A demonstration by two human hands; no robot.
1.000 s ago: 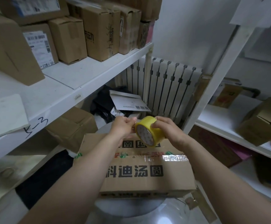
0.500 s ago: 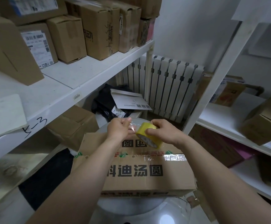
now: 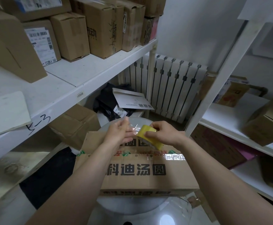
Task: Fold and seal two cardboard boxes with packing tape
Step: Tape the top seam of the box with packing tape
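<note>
Now the free end is off the roll: a second ago the roll of packing tape [image 3: 146,135] stood with its open face toward the camera and both hands crowded against it, whereas a short strip of clear tape [image 3: 135,127] is now stretched between them. The roll has also tipped over and dropped closer to the cardboard box [image 3: 137,169]. The right hand [image 3: 162,133] grips the yellow roll from above, fingers curled over its rim. The left hand [image 3: 120,133] seems to pinch the strip's end at the thumb while its other fingers lie nearly straight, though the glare on the film makes the exact hold hard to read. The box lies closed on the round glass-topped bench [image 3: 132,210], directly under the forearms, and a glossy band of tape [image 3: 173,157] already runs along its top seam. Finding the tape's end appears to be finished, so the likely next step is to stick that end on the box's far side and pull the roll across. No second box is visibly being worked on, so the task seems well short of done.
</note>
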